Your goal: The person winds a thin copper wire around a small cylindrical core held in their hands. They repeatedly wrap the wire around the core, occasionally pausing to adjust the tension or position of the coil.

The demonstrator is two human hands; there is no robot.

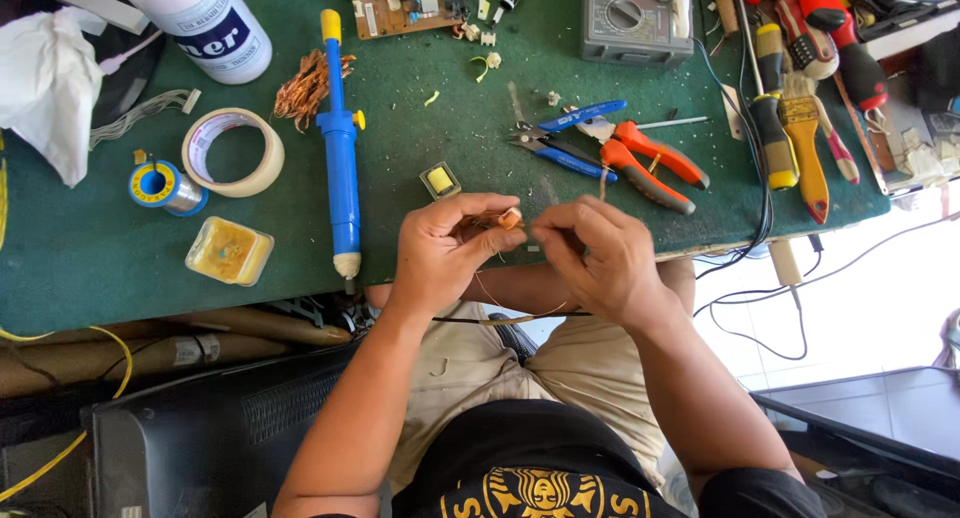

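At lower centre of the frame, the left hand (440, 250) pinches a small orange-and-white bobbin (511, 218) between thumb and fingertips. The right hand (597, 253), just beside it, holds its fingertips pressed together on a thin copper wire (500, 303) (the strand loops down below both hands over the person's lap). The bobbin sits between the two hands, just past the near edge of the green workbench (90, 248).

Just beyond the hands lies a small yellow transformer core (440, 180). To its left runs a blue desoldering pump (340, 148). Right of centre lie blue-handled cutters (565, 138) and orange-handled pliers (650, 163), touching. Farther up, a circuit board (400, 3) and a grey multimeter (637, 18) occupy the top edge.
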